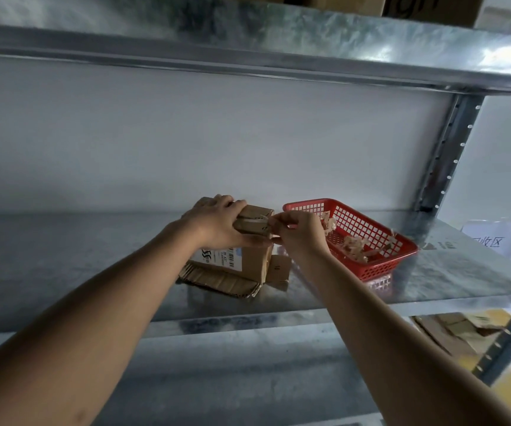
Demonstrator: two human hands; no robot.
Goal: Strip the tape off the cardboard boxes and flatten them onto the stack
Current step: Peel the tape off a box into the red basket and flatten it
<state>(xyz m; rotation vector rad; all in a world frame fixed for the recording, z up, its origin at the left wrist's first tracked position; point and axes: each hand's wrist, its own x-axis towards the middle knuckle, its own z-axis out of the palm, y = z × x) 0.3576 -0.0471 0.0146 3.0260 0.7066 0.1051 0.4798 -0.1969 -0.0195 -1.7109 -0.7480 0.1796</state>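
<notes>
Cardboard box (pixel 255 221), small, sits atop a labelled box (pixel 232 259) on the flattened stack (pixel 220 282) on a metal shelf (pixel 63 256); the left hand (pixel 217 224) grips it; the right hand (pixel 298 230) pinches tape (pixel 268 222) at its end; a red basket (pixel 370 241) of tape scraps stands just beside.

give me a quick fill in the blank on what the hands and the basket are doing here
1. The left hand grips a small cardboard ____.
2. The right hand pinches a strip of ____ at the box's end.
3. The basket holding peeled scraps is ____ in colour.
4. The stack of flattened cardboard lies on a metal ____.

Missing words: box; tape; red; shelf
</notes>
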